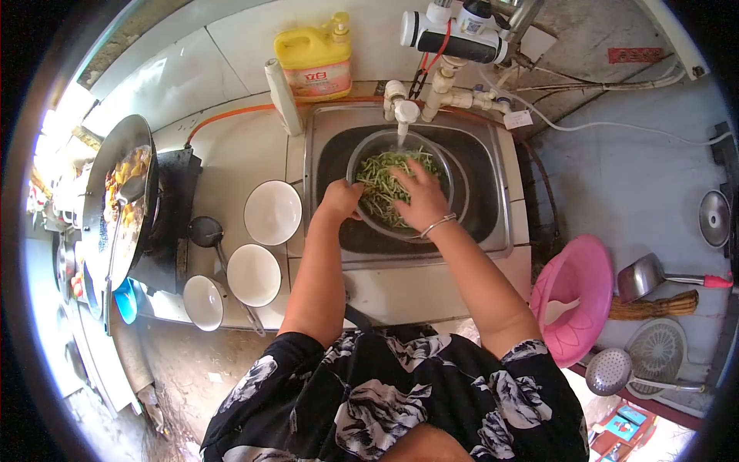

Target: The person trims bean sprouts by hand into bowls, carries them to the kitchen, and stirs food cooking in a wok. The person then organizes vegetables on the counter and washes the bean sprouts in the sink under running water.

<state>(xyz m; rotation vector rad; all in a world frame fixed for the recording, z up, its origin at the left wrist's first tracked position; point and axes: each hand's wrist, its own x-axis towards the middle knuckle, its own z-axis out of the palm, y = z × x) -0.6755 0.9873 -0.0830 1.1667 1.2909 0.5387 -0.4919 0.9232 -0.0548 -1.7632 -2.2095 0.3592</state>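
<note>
Cut green vegetable strips (377, 171) fill a round metal basin (442, 157) inside the sink. My left hand (340, 200) grips the basin's left rim, the thumb near the edge and the other fingers partly hidden. On top of the greens lies my right hand (421, 199), fingers apart and dipping among the strips; a bracelet (439, 224) circles that wrist. Water falls from the white tap (406, 113) into the back of the basin.
The metal sink (504, 208) surrounds the basin. Left on the counter are white bowls (273, 212), a ladle (205, 231) and a wok (96, 192) of food on a stove. A yellow detergent jug (314, 58) stands behind. Right, a pink basin (593, 269) leans near hanging utensils.
</note>
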